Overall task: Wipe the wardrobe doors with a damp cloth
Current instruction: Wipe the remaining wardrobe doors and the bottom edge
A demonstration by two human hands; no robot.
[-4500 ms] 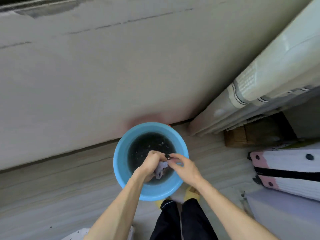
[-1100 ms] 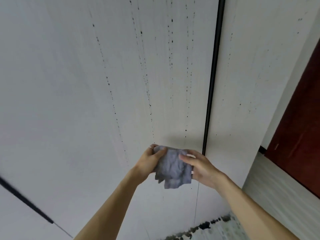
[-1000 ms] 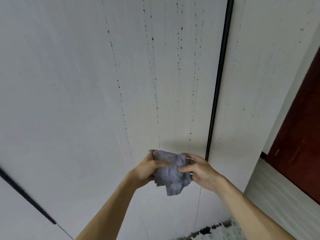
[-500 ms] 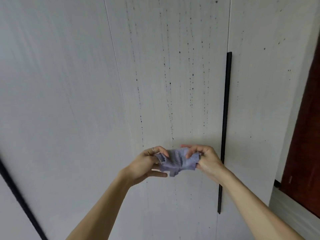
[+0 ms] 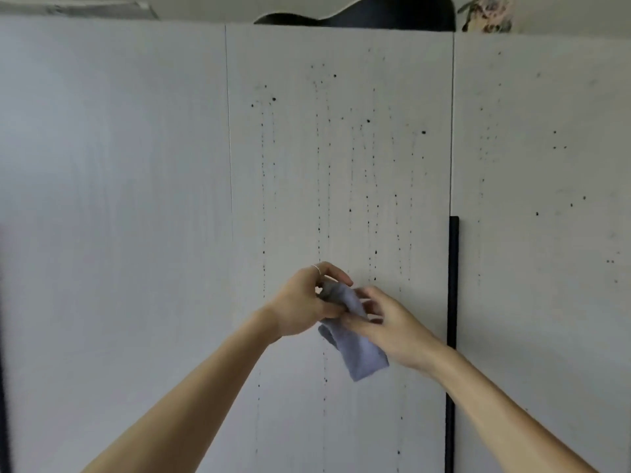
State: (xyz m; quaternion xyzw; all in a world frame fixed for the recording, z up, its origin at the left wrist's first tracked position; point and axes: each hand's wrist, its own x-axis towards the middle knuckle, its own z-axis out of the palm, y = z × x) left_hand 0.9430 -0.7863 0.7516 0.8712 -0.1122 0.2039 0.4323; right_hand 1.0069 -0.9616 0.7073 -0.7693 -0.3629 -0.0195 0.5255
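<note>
1. left hand (image 5: 304, 298): clenched round the bunched top of the grey-blue cloth (image 5: 356, 353).
2. right hand (image 5: 392, 326): pinching the cloth's middle, fingers blurred.
3. cloth: held up before the middle wardrobe door (image 5: 341, 172), lower end hanging free.
4. door: speckled with dark drip marks (image 5: 368, 121); black vertical handle (image 5: 453, 285) at its right edge.

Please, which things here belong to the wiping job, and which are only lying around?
For the job:
- grey-blue cloth, held by the left hand and the right hand
- speckled wardrobe door

Only lying about:
- dark object on top of the wardrobe
- plant-like thing beside it, too blurred to name
</note>
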